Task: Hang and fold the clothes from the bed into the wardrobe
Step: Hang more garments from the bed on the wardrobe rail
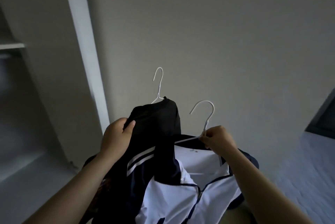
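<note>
Left hand (116, 133) fingers grip black top (157, 116) on its hanger (159, 82) at 11 o'clock. Right hand (215, 138) pinches second hanger (204, 115) carrying white-navy jacket (181, 187) at 5 o'clock. Both likely held up, hooks free, for wardrobe (18, 78) at 9 o'clock; bed (299, 169) at 3.

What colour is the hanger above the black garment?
White. The hanger shows best in the head view, above the black garment.
</note>
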The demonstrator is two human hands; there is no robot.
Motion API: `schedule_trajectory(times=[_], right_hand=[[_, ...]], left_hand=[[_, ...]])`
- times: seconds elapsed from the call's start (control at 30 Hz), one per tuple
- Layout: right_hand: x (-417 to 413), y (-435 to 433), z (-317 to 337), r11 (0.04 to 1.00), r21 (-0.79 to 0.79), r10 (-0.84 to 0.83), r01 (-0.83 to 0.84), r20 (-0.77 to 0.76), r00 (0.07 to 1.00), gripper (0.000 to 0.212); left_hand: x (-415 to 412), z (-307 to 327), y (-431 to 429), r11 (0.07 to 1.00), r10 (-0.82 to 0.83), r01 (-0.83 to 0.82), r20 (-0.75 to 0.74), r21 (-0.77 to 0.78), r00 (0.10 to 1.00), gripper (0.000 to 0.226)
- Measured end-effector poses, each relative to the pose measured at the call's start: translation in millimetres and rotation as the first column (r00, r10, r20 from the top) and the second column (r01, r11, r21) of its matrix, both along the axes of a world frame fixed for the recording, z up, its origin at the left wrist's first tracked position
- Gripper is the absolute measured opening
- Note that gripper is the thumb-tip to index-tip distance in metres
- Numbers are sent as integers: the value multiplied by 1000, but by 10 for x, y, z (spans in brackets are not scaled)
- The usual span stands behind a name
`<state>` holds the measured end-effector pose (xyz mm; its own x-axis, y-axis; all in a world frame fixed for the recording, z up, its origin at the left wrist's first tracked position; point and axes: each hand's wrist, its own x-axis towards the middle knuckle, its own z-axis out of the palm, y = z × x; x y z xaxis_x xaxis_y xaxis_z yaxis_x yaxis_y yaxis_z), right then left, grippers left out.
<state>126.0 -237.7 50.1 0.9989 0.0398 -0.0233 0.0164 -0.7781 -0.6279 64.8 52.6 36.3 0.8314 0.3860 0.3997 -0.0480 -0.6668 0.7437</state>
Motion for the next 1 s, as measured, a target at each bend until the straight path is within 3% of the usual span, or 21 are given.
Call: schedule_trajectory(times=[0.27, 0.47, 0.7, 0.87, 1.0], right_hand=[[498, 593, -197, 983, 49, 180, -179, -26, 983, 32], [735, 931, -341, 962, 6, 271, -271, -25, 962, 36], [719, 1451, -571, 917, 109, 396, -383, -156, 905, 17], [622, 2103, -752, 881, 217, 459, -420, -181, 869, 18], [554, 2670, -828, 873, 224, 473, -433, -170, 865, 20]], left_hand=[[-353, -191, 705, 947, 309, -315, -82, -68, 947, 29], [-663, -350, 822, 858, 503, -509, -80, -76, 860, 36], [-1060, -510, 1006, 789, 590, -596, -89, -149, 802, 36], [-1250, -654, 1332, 754, 617, -628, -121, -194, 778, 25], [-1415, -771, 1701, 718, 644, -658, -142, -229, 752, 35]])
